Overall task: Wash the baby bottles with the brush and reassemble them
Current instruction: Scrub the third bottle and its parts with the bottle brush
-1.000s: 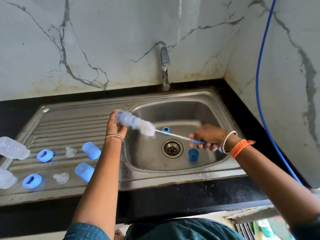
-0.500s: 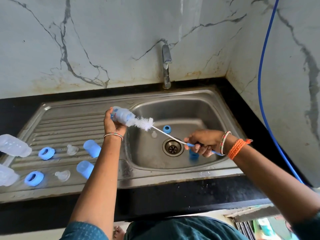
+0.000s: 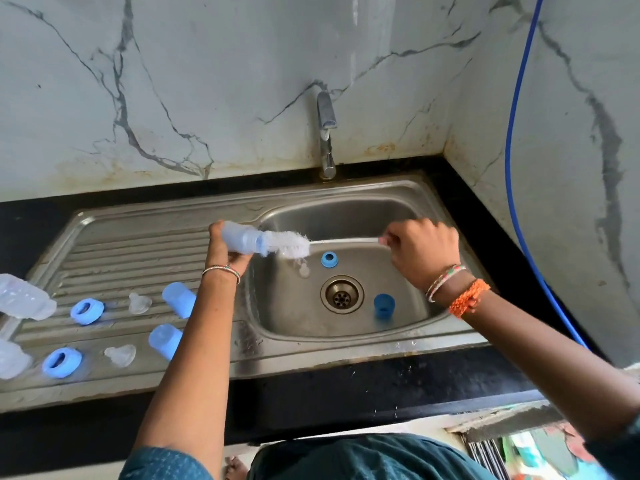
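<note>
My left hand (image 3: pixel 227 252) grips a clear baby bottle (image 3: pixel 242 241) lying sideways over the sink's left rim, its mouth pointing right. The white bottle brush (image 3: pixel 289 244) has its bristle head at the bottle's mouth, partly inside. My right hand (image 3: pixel 420 252) holds the brush's handle above the basin. In the basin (image 3: pixel 408 327) lie a blue collar ring (image 3: pixel 329 259), a clear teat (image 3: pixel 304 270) and a blue cap (image 3: pixel 383 305).
On the drainboard (image 3: pixel 138 251) lie two clear bottles (image 3: pixel 24 299), two blue rings (image 3: pixel 86 310), two teats (image 3: pixel 139 303) and two blue caps (image 3: pixel 178 299). A tap (image 3: pixel 326 133) stands behind the basin. A blue hose (image 3: pixel 512 168) hangs down the right wall.
My right hand has risen and moved back over the basin, levelling the brush. The bottle has tilted to horizontal and the bristles sit at its mouth.
</note>
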